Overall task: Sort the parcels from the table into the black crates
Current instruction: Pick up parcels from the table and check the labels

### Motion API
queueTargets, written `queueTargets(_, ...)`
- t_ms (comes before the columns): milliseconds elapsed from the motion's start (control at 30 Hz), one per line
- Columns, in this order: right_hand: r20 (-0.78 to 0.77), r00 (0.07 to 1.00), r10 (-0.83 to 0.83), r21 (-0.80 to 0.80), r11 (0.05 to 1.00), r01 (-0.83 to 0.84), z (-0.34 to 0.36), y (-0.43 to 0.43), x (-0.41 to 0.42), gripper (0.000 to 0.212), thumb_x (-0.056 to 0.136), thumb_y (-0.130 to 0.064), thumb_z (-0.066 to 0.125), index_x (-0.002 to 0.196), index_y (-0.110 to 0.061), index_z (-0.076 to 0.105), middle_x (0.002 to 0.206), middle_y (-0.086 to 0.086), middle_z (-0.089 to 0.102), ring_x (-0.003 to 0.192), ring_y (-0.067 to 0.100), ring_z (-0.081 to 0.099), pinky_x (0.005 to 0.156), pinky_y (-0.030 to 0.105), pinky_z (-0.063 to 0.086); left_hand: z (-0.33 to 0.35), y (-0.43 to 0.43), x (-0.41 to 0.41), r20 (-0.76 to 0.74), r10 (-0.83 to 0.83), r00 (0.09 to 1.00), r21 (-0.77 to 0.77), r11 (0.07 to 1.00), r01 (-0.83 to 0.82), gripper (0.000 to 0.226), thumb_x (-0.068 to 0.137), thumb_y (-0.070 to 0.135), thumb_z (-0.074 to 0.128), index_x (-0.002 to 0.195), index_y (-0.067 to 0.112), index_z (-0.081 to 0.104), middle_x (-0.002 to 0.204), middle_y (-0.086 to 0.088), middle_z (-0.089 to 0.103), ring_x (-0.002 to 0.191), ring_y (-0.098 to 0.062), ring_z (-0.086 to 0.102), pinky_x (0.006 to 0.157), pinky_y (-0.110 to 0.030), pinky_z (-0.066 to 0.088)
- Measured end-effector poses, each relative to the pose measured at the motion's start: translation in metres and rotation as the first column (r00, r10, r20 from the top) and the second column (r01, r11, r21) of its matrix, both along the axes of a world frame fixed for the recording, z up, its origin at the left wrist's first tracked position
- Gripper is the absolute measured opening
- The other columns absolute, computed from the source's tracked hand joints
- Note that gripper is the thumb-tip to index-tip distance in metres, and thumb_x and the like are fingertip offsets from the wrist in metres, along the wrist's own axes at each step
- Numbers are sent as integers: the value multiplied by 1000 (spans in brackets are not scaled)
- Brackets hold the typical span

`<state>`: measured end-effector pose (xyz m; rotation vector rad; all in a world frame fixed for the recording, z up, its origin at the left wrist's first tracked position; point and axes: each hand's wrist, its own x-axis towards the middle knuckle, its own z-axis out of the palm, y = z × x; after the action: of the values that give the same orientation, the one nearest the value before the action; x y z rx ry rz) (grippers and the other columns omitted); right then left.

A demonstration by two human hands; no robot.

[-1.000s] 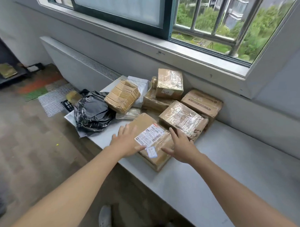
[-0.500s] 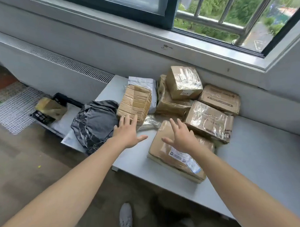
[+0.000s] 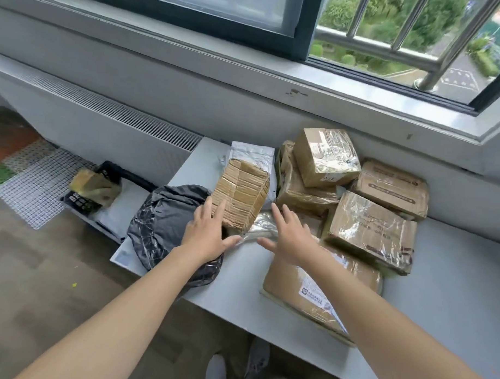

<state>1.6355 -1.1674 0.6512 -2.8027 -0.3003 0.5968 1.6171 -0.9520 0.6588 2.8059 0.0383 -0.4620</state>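
Nearest, a flat brown parcel (image 3: pixel 302 290) with a white label lies on the grey table (image 3: pixel 444 281) at five o'clock from the hands, partly under the right forearm. Both hands are released, with fingers straight and spread. The left hand (image 3: pixel 206 239) hovers over a black plastic-wrapped parcel (image 3: pixel 162 223), its fingertips at the near edge of a ribbed cardboard parcel (image 3: pixel 243 194). The right hand (image 3: pixel 291 239) is above a clear pouch (image 3: pixel 260 228). At three o'clock sits a tape-wrapped box (image 3: pixel 369 230). Farther off, from twelve to two o'clock, a white mailer (image 3: pixel 251 155) and stacked brown boxes (image 3: pixel 326 155) lie below the windowsill. At ten o'clock, on the floor, a black crate (image 3: pixel 116 167) holds a yellowish parcel (image 3: pixel 93 186).
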Motion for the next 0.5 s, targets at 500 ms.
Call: queueTargets(500,-47,996,-77,367,926,89,5,47,38,104,87,-58,65,159,-22,0,165,-2,17,147,14,26,115,34,32,-3,27,26,-63,57,996,-403,912,-77,90,82,53,71,153,31,19,144,-6,45,131,-22,47,101,-29,38)
